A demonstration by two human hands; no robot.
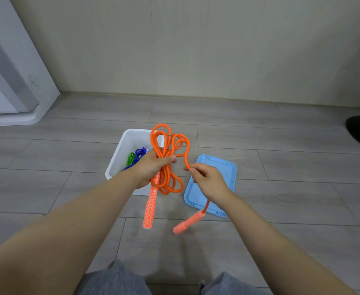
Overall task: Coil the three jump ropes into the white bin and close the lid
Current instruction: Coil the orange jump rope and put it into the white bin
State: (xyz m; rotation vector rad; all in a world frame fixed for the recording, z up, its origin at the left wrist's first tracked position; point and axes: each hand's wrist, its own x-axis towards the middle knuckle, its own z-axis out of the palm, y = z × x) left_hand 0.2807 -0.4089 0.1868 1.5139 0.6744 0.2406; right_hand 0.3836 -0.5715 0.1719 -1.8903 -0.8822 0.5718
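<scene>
While the left hand (151, 167) grips a bundle of loops of the orange jump rope (168, 158) with fingers curled round the middle of the bundle, the right hand (206, 179) pinches a single strand of the same rope between thumb and fingertips, just to the right of the bundle. Both hands are held above the floor (281, 188), in front of the white bin (119, 160). Loops stand up above the left hand and hang below it. One patterned orange handle (150, 207) hangs straight down from the left hand. The second handle (188, 222) dangles tilted below the right hand, on the strand that passes through that hand. The bin stands open on the floor, partly hidden behind the left hand and the bundle. Inside it lie a blue jump rope (140, 153) and a green jump rope (130, 157), side by side against the near wall. A light blue lid (221, 169) lies flat on the floor just to the right of the bin, with its inner side up, partly covered by the right hand. Grey trouser knees (119, 279) show at the lower edge of the view.
</scene>
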